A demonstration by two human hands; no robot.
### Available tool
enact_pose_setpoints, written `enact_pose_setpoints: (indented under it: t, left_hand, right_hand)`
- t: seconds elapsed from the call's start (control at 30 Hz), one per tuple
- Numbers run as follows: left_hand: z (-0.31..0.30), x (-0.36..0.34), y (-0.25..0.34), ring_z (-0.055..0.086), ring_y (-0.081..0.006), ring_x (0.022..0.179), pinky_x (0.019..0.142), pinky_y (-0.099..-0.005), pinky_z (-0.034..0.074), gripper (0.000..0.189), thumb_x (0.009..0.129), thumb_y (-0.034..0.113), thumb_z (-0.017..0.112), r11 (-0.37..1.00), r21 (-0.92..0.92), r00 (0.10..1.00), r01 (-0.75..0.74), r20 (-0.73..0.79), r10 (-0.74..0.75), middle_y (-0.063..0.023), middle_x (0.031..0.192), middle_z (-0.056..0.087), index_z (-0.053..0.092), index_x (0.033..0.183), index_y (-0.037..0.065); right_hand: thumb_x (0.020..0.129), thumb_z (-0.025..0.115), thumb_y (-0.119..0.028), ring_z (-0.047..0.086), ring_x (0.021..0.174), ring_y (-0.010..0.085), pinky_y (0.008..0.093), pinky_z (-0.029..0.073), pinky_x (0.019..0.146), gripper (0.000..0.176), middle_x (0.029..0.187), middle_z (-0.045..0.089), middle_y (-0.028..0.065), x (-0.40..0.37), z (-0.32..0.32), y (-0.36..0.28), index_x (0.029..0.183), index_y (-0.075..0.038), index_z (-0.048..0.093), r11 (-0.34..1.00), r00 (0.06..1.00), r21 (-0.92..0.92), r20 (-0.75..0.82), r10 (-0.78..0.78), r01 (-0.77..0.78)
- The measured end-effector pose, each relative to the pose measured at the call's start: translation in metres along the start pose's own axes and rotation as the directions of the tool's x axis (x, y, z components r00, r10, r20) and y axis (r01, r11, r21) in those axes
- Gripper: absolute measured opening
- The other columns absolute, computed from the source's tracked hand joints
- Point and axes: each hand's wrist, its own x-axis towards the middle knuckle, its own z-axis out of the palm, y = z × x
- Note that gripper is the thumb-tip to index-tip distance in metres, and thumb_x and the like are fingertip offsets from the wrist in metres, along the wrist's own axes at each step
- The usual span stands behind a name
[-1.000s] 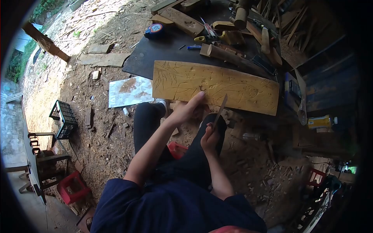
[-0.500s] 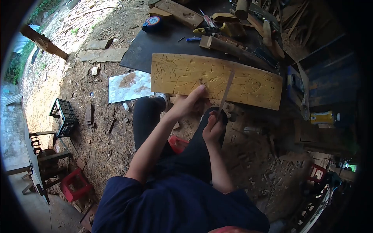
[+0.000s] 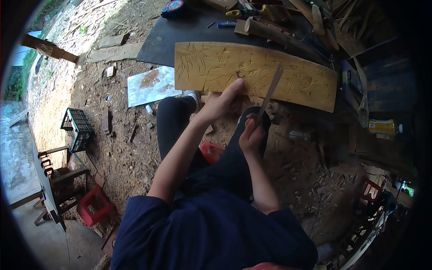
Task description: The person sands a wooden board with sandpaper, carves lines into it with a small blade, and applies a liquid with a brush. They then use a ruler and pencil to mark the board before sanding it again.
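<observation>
A long yellowish wooden board (image 3: pixel 211 67) with carved lines and marks is held up in front of the dark table. My left hand (image 3: pixel 225 100) grips its lower edge, thumb on the front face and fingers behind it, partly hidden. In my right hand (image 3: pixel 253 133) is a thin, flat metal blade (image 3: pixel 272 90), its tip pointing up over the right half of the board. The fingers of my right hand are wrapped round the blade's lower end.
On the dark table (image 3: pixel 157 45) lie a blue tape roll (image 3: pixel 173 8), a blue marker (image 3: pixel 226 24) and wood pieces (image 3: pixel 270 31). A white sheet (image 3: pixel 150 85), a black crate (image 3: pixel 77 129) and a red stool (image 3: pixel 95 205) are at the left. A yellow-labelled bottle (image 3: pixel 384 126) is at the right.
The view has shifted, with the table and its tools higher in the frame. The board sits higher and slightly more tilted down at its right end. Both hands keep their holds.
</observation>
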Motion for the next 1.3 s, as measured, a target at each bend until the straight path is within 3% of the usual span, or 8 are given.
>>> enact_pose_setpoints:
  t: [0.27,0.33,0.47,0.63,0.87,1.13,1.23,1.3]
  left_hand:
    - [-0.004,0.003,-0.004,0.075,-0.017,0.086,0.073,-0.0278,0.058,0.049,0.115,0.047,0.051,1.0,-0.011,0.999,-0.015,0.038,0.016,-0.0124,0.097,0.076,0.063,0.125,0.001]
    - [-0.003,0.004,-0.005,0.075,-0.0166,0.085,0.071,-0.0277,0.058,0.049,0.115,0.047,0.05,1.0,-0.008,0.999,-0.003,0.039,0.003,-0.0123,0.098,0.076,0.063,0.125,0.001]
    - [-0.006,0.003,-0.001,0.074,-0.0137,0.081,0.067,-0.0255,0.054,0.048,0.115,0.046,0.051,1.0,0.011,0.999,-0.011,0.042,0.011,-0.0105,0.095,0.076,0.064,0.124,0.001]
    - [-0.006,0.002,-0.001,0.071,-0.011,0.077,0.064,-0.0253,0.051,0.048,0.115,0.046,0.051,0.999,0.04,0.998,-0.026,0.057,0.023,-0.0105,0.09,0.077,0.067,0.119,0.001]
    - [-0.001,-0.001,0.002,0.07,-0.0115,0.074,0.063,-0.0252,0.051,0.049,0.114,0.048,0.052,0.999,0.028,0.999,-0.035,0.024,0.034,-0.009,0.088,0.077,0.068,0.118,0.002]
    - [-0.009,0.004,-0.006,0.07,-0.0116,0.075,0.063,-0.0259,0.051,0.048,0.115,0.046,0.05,0.999,0.014,0.998,-0.039,0.055,0.038,-0.0088,0.09,0.077,0.069,0.118,0.002]
    - [-0.009,0.005,-0.01,0.07,-0.0107,0.075,0.064,-0.0248,0.05,0.047,0.115,0.046,0.05,0.999,0.021,0.999,-0.03,0.043,0.029,-0.0087,0.089,0.077,0.068,0.117,0.002]
    - [-0.011,0.005,-0.012,0.069,-0.0101,0.074,0.063,-0.0243,0.05,0.048,0.115,0.047,0.05,1.0,0.02,0.999,-0.006,0.043,0.005,-0.0085,0.088,0.077,0.069,0.116,0.003]
  right_hand:
    - [0.114,0.051,-0.023,0.076,0.082,0.0395,0.0401,0.057,0.069,0.029,0.089,0.07,0.0187,-0.016,0.001,0.032,0.114,0.001,0.066,0.999,0.999,-0.01,0.027,0.031,-0.031]
    - [0.114,0.051,-0.023,0.076,0.082,0.0396,0.0402,0.057,0.069,0.029,0.089,0.07,0.0186,0.003,-0.007,-0.014,0.114,0.001,0.066,0.997,0.997,-0.005,0.023,0.08,-0.079]
    - [0.114,0.051,-0.024,0.076,0.082,0.0386,0.0404,0.057,0.07,0.029,0.089,0.07,0.0183,-0.01,0.002,0.03,0.113,0.001,0.066,0.999,1.0,-0.053,-0.003,-0.01,0.01]
    - [0.114,0.051,-0.024,0.076,0.084,0.0407,0.0419,0.057,0.07,0.029,0.09,0.072,0.0187,0.008,-0.008,-0.015,0.111,0.0,0.066,0.996,0.998,-0.055,0.021,0.067,-0.066]
    - [0.114,0.051,-0.024,0.075,0.087,0.0437,0.0436,0.057,0.07,0.029,0.091,0.072,0.0198,-0.013,-0.003,0.033,0.112,0.001,0.066,0.998,0.999,-0.068,0.039,-0.014,0.017]
    - [0.113,0.05,-0.022,0.075,0.085,0.0433,0.0431,0.058,0.07,0.028,0.092,0.072,0.0198,-0.004,0.001,0.029,0.111,0.001,0.067,0.989,0.993,-0.099,0.048,-0.108,0.112]
    - [0.113,0.051,-0.02,0.076,0.085,0.043,0.0432,0.058,0.07,0.027,0.092,0.072,0.0203,0.015,-0.011,-0.02,0.111,0.002,0.067,0.996,0.998,-0.071,0.026,0.058,-0.056]
    - [0.113,0.051,-0.021,0.076,0.083,0.0418,0.0419,0.058,0.069,0.027,0.091,0.072,0.0199,0.005,-0.006,-0.002,0.111,0.002,0.067,0.996,1.0,-0.085,0.004,-0.02,0.02]
